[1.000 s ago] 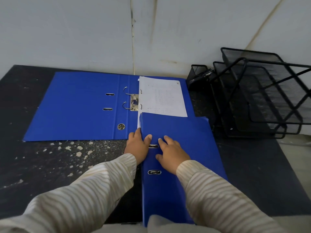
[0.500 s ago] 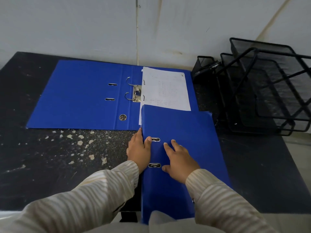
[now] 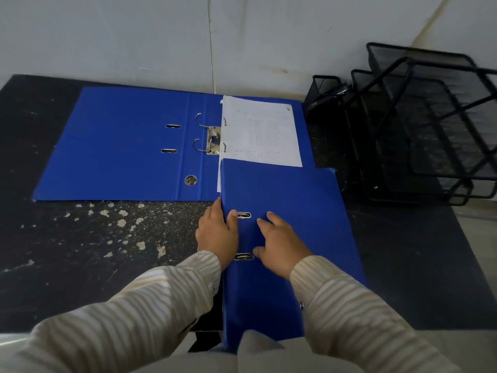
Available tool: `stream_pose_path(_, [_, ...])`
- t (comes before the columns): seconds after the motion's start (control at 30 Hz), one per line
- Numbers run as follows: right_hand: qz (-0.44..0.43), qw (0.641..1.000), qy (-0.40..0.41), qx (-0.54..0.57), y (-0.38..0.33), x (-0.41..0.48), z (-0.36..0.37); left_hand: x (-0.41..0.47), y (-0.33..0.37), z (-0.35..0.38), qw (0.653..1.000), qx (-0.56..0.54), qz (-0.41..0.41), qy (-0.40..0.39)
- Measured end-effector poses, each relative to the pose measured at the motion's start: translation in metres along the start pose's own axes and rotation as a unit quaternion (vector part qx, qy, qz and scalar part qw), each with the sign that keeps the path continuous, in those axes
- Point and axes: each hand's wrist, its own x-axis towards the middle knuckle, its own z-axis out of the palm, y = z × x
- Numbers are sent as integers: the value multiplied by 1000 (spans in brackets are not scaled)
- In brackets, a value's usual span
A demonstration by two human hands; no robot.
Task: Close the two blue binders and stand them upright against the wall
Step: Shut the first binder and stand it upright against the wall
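Note:
A closed blue binder (image 3: 290, 200) lies flat on the dark table (image 3: 80, 251), its far end overlapping the second one. My left hand (image 3: 216, 234) grips its spine edge, thumb on the cover by the upper metal slot. My right hand (image 3: 279, 244) rests flat on the cover with spread fingers, beside the lower slot. The second blue binder (image 3: 121, 146) lies wide open near the wall (image 3: 134, 36), its metal rings showing, with a white sheet (image 3: 261, 130) on its right half.
Black wire mesh trays (image 3: 430, 125) stand stacked at the right by the wall, with a small mesh holder (image 3: 322, 87) beside them. The dark tabletop is speckled with pale flecks at the left. The table's right edge runs past the trays.
My right hand has slid back along the closed binder's cover toward the lower slot. The left hand keeps its hold on the spine edge. The view has shifted slightly.

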Motion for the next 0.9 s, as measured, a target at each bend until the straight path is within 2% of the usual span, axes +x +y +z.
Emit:
stream_pose_path(0.07, [-12,999,21,37,-3,9,-4,2,1,-1,999,-39,-12,-1])
stream_pose_path(0.17, [-28,999,23,23,-8,20,-9,16,9,-5,993,-97,-63,-7])
stream_pose_path(0.3, [-25,1000,7,-7,-11,30,-13,38,16,-8,990,-74,-104,-52])
stream_pose_path(0.43, [-20,999,2,-26,-10,31,-13,39,14,1,996,10,-88,-28])
stream_pose_path(0.67, [-18,999,-4,-40,-9,35,-16,37,17,9,993,92,-69,4])
stream_pose_path(0.9, [9,999,28,-46,-6,26,-13,33,14,3,998,43,-47,-1])
